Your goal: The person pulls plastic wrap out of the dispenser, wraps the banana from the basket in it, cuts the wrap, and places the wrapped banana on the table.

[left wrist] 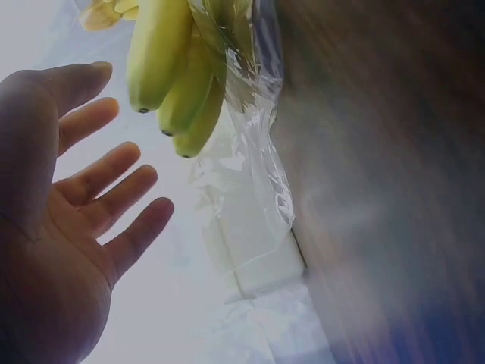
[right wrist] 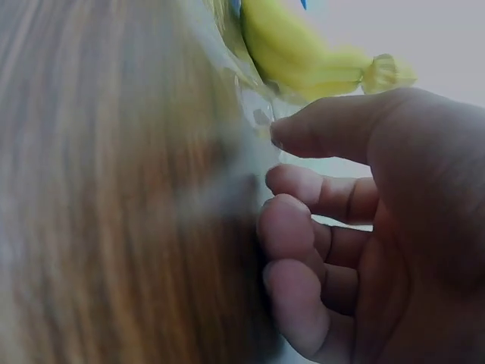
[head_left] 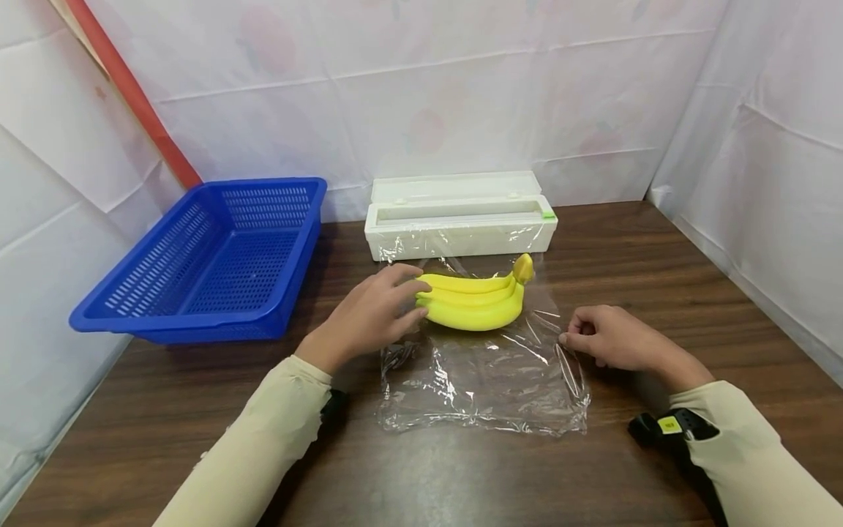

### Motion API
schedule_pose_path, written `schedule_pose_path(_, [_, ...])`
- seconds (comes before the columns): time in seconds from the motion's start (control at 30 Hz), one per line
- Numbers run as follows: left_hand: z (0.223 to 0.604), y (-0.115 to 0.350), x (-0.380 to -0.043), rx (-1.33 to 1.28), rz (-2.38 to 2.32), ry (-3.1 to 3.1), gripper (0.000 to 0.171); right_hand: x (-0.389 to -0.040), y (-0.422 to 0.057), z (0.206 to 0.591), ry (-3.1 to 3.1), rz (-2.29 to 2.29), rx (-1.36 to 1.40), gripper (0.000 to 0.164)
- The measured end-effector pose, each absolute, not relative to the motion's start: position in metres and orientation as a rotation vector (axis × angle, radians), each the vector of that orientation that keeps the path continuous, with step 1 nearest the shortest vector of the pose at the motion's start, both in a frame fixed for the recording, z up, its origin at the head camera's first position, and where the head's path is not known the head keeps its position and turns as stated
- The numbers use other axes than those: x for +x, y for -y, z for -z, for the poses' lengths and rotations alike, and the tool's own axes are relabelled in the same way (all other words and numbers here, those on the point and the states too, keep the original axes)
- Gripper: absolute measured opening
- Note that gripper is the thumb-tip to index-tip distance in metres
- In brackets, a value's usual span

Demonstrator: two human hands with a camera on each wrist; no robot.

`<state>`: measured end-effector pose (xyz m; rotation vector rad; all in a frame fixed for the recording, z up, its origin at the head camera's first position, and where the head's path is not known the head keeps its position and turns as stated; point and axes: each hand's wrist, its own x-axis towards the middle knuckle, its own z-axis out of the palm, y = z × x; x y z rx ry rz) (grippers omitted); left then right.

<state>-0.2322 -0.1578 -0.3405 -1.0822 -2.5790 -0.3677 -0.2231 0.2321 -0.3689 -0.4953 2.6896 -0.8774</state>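
A bunch of yellow bananas (head_left: 470, 300) lies on a sheet of clear plastic wrap (head_left: 474, 388), its stem toward the right. My left hand (head_left: 372, 311) is beside the banana tips, fingers spread and loosely bent; in the left wrist view a gap shows between the fingers and the bananas (left wrist: 163, 61). At the sheet's right edge, my right hand (head_left: 612, 337) has curled fingers, with thumb and forefinger pinching the film, which creases there. The right wrist view shows the thumb (right wrist: 326, 129) against the film, below the bananas (right wrist: 295, 49).
Behind the bananas stands a white wrap dispenser box (head_left: 461, 238) with its lid up; the film runs from it across the brown wooden table (head_left: 658, 249). A blue plastic basket (head_left: 290, 293) sits at the left. White cloth walls (head_left: 421, 95) enclose the back and sides.
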Motion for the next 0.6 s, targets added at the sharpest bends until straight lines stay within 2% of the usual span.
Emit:
schedule_pose_path(0.37, [0.341,0.167,-0.223,-1.123,0.426,2.547,0.022,-0.221,-0.231,0.365,-2.752,0.926,-0.544,0.024])
schedule_pose_path(0.6, [0.344,0.17,-0.212,-1.083,0.431,2.688,0.016,-0.219,-0.228,0.367,-2.798,0.991,-0.64,0.014])
